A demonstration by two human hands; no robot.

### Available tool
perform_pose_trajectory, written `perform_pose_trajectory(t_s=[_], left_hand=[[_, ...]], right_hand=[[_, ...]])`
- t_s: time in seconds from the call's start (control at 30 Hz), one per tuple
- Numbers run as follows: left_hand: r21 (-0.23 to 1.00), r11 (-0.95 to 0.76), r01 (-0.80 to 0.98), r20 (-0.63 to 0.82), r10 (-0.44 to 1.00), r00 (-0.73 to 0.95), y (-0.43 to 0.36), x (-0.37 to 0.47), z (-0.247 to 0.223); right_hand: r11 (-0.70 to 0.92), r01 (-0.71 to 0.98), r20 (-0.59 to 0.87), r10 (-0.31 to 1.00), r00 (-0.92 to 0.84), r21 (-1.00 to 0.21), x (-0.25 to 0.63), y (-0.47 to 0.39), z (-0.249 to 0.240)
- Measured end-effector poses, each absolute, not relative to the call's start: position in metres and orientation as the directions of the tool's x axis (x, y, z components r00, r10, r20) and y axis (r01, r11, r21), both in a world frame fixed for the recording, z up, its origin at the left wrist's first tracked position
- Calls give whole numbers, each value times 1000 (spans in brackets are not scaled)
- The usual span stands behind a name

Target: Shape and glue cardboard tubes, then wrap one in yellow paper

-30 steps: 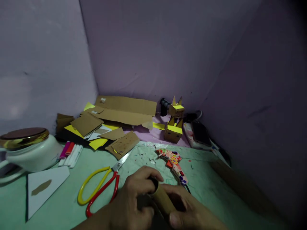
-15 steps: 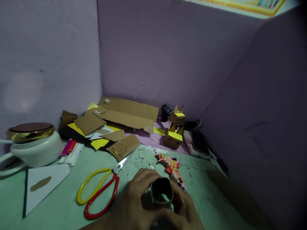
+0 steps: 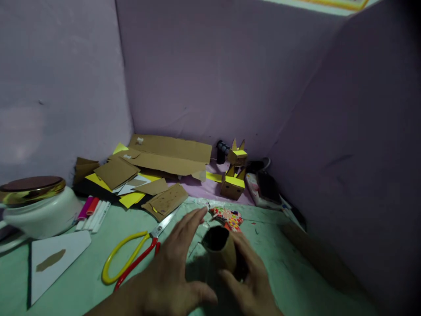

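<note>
A brown cardboard tube [image 3: 225,256] stands tilted in front of me, its dark opening facing up. My right hand [image 3: 255,274] grips it from the right, thumb in front and fingers behind. On the tube's left side, my left hand [image 3: 174,263] is spread, thumb and fingers apart, not touching it. Left of that hand lie scissors [image 3: 154,241] with one yellow and one red handle, partly hidden by my wrist. Just beyond the tube is a colourful patterned piece [image 3: 230,217], partly covered by my right hand.
Cardboard sheets [image 3: 171,160] and yellow paper [image 3: 131,199] are piled at the back. Two small cardboard boxes with pointed ears [image 3: 232,188] stand back right, near a phone [image 3: 268,186]. At left are markers [image 3: 95,215], a white mug [image 3: 39,215] and a white card [image 3: 57,263]. Purple walls enclose the table.
My left hand has let go of the tube and opened out to its left. The tube, now in my right hand alone, has tipped leftward. The view has shifted slightly.
</note>
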State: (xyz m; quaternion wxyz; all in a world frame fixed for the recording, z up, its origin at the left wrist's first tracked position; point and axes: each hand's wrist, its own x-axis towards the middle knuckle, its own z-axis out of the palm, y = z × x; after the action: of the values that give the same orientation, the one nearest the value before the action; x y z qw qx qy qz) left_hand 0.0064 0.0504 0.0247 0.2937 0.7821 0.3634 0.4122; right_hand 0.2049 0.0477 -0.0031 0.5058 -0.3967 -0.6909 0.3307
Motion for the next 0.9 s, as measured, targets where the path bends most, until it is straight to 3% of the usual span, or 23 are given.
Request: perform_pose_trajectory(t_s=[0.07, 0.13, 0.23, 0.37, 0.5, 0.6, 0.73, 0.9], left_hand=[[604, -698, 384, 611, 715, 338, 46, 3, 27], [573, -695, 434, 670, 702, 240, 44, -2, 30], [633, -597, 493, 558, 793, 244, 51, -4, 35], [589, -584, 559, 262, 792, 552, 62, 2, 37], [582, -541, 607, 39, 764, 644, 57, 7, 34], [572, -538, 620, -15, 749, 663, 48, 8, 28], [445, -540, 714, -44, 783, 620, 44, 14, 18], [358, -615, 702, 28, 759, 651, 46, 19, 11]], right_hand=[[599, 386, 586, 793, -166, -702, 214, 51, 0], [637, 475, 619, 754, -220, -607, 221, 54, 4], [641, 596, 532, 756, -382, -483, 221, 54, 7], [676, 694, 315, 734, -602, -248, 208, 50, 10], [640, 665, 152, 754, -639, -384, 212, 40, 16], [576, 657, 175, 801, -573, -486, 228, 32, 12], [557, 617, 221, 814, -536, -556, 239, 28, -4], [559, 637, 216, 816, -536, -530, 234, 25, -13]])
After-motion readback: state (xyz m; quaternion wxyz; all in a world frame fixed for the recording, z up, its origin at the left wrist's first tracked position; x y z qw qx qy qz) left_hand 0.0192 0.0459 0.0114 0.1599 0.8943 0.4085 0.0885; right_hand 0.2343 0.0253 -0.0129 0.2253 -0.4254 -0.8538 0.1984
